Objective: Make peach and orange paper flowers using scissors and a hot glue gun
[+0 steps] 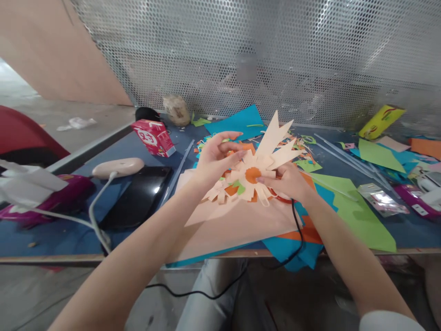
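A cream paper flower [239, 174] with a scalloped orange centre is held over the table's middle. Two long forked paper strips [274, 138] fan out from its upper right side. My right hand [289, 184] pinches the flower's right edge, thumb on the front beside the orange centre. To the upper left, my left hand [220, 151] curves its fingers above the petals, with a gap between thumb and fingers. Its thumb tip is close to a petal; whether they touch I cannot tell. Under the flower lie cream paper sheets [234, 220] and small orange and green scraps.
Left of the paper are a black phone [138, 197], a white mouse-shaped device [117, 168] and a pink box [154, 138]. Lime green paper [358, 211], clear sticks [354, 161] and a yellow box [381, 122] lie right. A black cable [299, 230] crosses the front edge. Behind stands a perforated metal panel [275, 59].
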### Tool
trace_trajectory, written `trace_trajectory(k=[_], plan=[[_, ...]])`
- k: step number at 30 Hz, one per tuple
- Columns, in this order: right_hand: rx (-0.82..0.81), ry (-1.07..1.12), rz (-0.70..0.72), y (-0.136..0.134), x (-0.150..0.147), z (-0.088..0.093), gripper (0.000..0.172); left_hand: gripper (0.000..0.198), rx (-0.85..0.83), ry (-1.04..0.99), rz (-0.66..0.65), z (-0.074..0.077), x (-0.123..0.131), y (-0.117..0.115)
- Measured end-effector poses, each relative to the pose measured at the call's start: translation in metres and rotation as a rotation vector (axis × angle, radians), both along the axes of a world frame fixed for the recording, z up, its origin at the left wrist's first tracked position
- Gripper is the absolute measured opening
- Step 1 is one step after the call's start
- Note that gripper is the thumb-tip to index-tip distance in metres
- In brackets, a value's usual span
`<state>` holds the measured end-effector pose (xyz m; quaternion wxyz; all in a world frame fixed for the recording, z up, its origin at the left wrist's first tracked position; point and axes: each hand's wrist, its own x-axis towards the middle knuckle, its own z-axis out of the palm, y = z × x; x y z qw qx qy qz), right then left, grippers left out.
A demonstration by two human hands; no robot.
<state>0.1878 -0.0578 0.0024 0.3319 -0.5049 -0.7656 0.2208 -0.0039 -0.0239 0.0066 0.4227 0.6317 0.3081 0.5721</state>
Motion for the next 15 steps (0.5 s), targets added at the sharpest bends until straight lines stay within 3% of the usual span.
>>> trace_trajectory(k=[5, 15], plan=[[-0.203, 0.154, 0.055, 0.002, 0.0, 0.0, 0.026, 0.039, -0.067, -0.039, -0.037, -0.004, 0.0, 0.005], [-0.302, 0.184, 0.028, 0.005, -0.001, -0.005, 0.03, 0.041, -0.155, -0.081, -0.083, -0.011, -0.001, 0.012]])
